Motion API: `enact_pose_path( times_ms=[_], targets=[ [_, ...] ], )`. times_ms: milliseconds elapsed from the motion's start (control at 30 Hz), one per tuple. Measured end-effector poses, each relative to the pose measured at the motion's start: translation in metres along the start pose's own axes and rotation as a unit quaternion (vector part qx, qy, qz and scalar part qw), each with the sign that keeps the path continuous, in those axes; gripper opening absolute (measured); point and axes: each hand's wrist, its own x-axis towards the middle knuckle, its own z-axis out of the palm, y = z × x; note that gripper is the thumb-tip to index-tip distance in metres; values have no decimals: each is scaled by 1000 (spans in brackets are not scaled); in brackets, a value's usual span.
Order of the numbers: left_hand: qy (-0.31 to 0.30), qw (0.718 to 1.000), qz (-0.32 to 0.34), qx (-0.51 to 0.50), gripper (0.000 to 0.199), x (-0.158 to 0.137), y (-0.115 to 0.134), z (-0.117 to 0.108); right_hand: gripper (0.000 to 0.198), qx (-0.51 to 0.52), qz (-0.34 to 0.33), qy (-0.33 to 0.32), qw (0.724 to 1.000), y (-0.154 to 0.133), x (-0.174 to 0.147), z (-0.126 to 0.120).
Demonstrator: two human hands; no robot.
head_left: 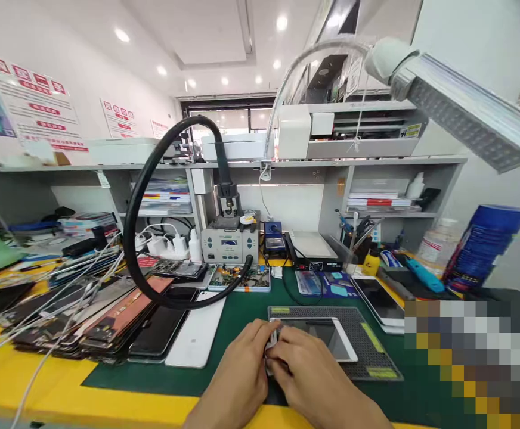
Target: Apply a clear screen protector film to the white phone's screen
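Both hands meet at the near-left corner of the white tablet point(320, 336) on the dark mat point(367, 351): left hand point(237, 372) & right hand point(307, 372) pinch a small pale part point(271, 348) btwn fingertips. Phone stack point(108, 322) lies well left of the tablet, hot-air station point(229, 241) beyond it.

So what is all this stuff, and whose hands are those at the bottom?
The picture comes from a camera worn on a person's head, so you look down at that person's own hands. The left hand and right hand meet over a small pale object; it is too hidden to name. Just behind them, a white tablet lies on a dark perforated mat, which sits on a green bench mat. To the left is a pile of phone screens. A thick black hose loops up from a grey machine. A desk lamp hangs above.
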Motion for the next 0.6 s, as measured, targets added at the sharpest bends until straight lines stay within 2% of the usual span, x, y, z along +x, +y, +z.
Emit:
enact_pose_path(
  times_ms=[267, 433, 500, 600],
  targets=[
    [16, 1000, 0, -5, 61, 0, 0, 3, 22, 47, 43, -13, 998, -5, 14, -10],
    [55, 998, 43, 8, 61, 0, -4, 6, 21, 30, 58, -13, 998, -1, 22, -6],
    [96, 993, 70, 18, 61, -1, -4, 5, 21, 25, 63, -14, 998, 2, 24, -5],
    [205, 970, 120, 42, 51, -1, -3, 0, 22, 25, 71, -9, 997, 5, 27, -4]
  ],
)
